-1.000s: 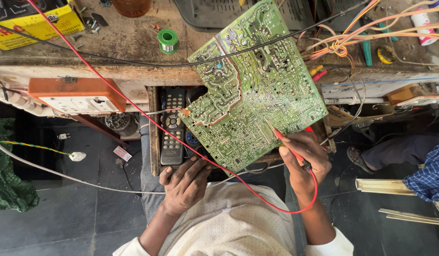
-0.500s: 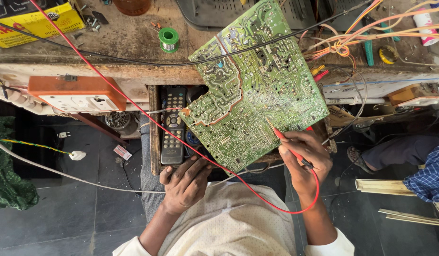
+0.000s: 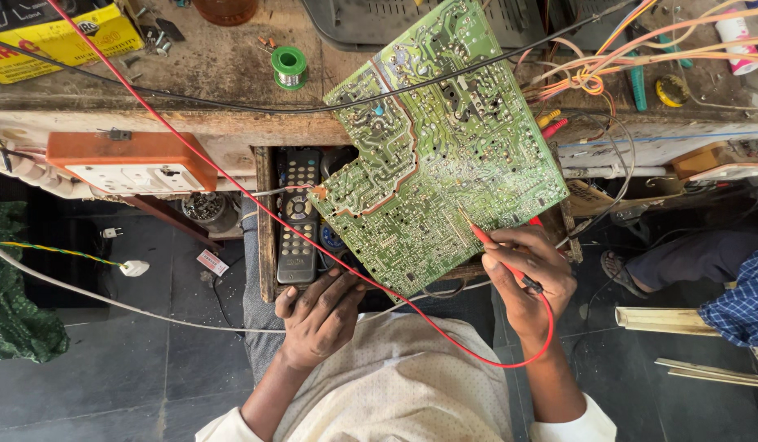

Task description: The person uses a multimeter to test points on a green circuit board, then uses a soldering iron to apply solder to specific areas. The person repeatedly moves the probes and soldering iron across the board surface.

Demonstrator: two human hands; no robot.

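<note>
my right hand (image 3: 528, 278) pinches a red probe (image 3: 492, 245), its tip touching the green circuit board (image 3: 440, 147) that leans tilted against the worktop (image 3: 199, 69). my left hand (image 3: 320, 315) curls loosely under the board's lower edge, seemingly steadying it, beside a remote (image 3: 298, 217).

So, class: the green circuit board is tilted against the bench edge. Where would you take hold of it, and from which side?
Grip the green circuit board by its bare lower-left edge, coming from below, where the left hand already sits. The board leans with its soldered face up, so pinching the rim probably avoids the joints. The lower-right side is taken: the right hand holds a red probe there.
</note>
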